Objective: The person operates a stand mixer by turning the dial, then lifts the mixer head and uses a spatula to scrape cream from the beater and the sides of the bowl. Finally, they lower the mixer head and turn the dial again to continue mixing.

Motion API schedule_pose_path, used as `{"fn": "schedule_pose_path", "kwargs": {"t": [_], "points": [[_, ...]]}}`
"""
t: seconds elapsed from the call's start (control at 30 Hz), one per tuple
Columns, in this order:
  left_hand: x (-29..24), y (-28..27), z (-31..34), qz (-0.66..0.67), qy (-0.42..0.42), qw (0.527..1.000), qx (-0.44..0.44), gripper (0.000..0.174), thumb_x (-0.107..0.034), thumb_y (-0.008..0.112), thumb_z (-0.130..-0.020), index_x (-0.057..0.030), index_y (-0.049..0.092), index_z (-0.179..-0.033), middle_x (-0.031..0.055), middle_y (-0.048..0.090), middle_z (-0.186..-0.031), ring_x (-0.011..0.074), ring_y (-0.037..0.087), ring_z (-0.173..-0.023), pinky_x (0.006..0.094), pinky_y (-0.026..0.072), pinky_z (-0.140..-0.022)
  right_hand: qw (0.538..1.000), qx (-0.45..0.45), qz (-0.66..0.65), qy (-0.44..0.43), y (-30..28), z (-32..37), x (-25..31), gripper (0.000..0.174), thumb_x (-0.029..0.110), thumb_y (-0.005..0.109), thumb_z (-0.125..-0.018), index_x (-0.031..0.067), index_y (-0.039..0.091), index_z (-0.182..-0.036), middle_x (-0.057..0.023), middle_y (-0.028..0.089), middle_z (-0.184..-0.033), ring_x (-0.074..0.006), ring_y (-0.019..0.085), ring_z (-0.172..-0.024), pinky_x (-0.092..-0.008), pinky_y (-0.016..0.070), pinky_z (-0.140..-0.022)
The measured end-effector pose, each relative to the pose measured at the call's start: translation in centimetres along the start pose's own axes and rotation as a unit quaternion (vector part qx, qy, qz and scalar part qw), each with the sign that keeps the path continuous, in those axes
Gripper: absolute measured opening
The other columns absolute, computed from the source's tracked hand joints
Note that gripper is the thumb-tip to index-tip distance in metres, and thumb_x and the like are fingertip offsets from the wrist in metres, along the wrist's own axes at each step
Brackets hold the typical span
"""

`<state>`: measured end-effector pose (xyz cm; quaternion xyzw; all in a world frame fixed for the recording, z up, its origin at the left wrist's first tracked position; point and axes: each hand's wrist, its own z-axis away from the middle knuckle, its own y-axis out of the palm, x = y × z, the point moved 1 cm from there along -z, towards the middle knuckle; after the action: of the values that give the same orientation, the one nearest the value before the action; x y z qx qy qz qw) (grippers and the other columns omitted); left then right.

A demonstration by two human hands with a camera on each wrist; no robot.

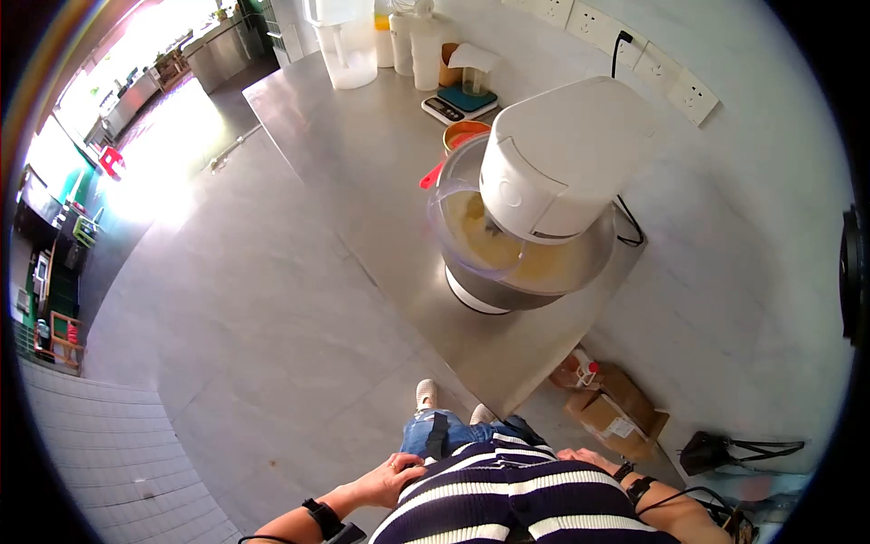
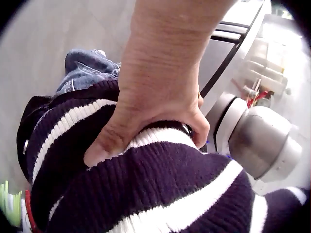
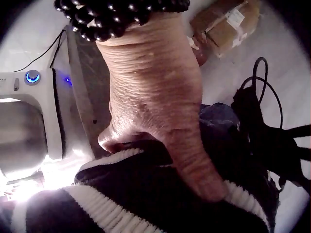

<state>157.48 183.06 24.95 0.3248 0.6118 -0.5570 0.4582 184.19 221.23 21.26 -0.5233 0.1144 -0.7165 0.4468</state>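
My left hand (image 1: 396, 478) rests at the left side of my waist, on a navy and white striped knit top (image 2: 165, 160); the left wrist view shows its thumb lying along the fabric. On the other side my right hand (image 1: 589, 459) rests at the waist too, its thumb (image 3: 206, 182) stretched over the top. Both hands hold nothing. In front of me a white stand mixer (image 1: 571, 145) stands on a steel table (image 1: 362, 190). Pale yellow mixture (image 1: 476, 231) lies in its steel bowl (image 1: 580, 263), behind a clear splash guard. A mixer knob (image 3: 32, 76) glows blue.
Behind the mixer are a kitchen scale (image 1: 458, 105), a red-handled tool (image 1: 431, 177) and clear plastic containers (image 1: 349, 54). Cardboard boxes (image 1: 616, 412) and a black bag (image 1: 702, 453) lie right of the table. Wall sockets (image 1: 693, 95) feed a black cord.
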Motion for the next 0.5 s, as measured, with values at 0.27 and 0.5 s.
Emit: {"fn": "schedule_pose_path", "kwargs": {"t": [0.27, 0.5], "points": [[3.0, -2.3, -1.0, 0.019, 0.018, 0.998, 0.048, 0.058, -0.013, 0.068, -0.068, -0.0149, 0.041, -0.119, 0.0168, 0.041, -0.118, 0.0369, 0.042, -0.108, 0.0433, 0.0384, -0.091, 1.000, -0.002, -0.016, 0.026, -1.6, -1.0, 2.6, 0.038, 0.026, 0.044, -0.086, 0.0174, 0.030, -0.121, -0.0088, 0.045, -0.116, -0.0308, 0.054, -0.081, -0.0369, 0.0425, -0.077], [3.4, -4.5, -2.4, 0.015, 0.018, 0.996, 0.088, 0.047, -0.010, 0.057, -0.079, -0.0160, 0.037, -0.121, 0.0202, 0.038, -0.122, 0.0388, 0.039, -0.112, 0.0443, 0.0375, -0.093, 0.995, 0.041, -0.041, 0.085, -2.5, -1.7, 4.3, 0.038, 0.024, 0.045, -0.086, 0.0163, 0.029, -0.119, -0.0094, 0.047, -0.113, -0.0320, 0.054, -0.078, -0.0376, 0.0436, -0.075]]}}
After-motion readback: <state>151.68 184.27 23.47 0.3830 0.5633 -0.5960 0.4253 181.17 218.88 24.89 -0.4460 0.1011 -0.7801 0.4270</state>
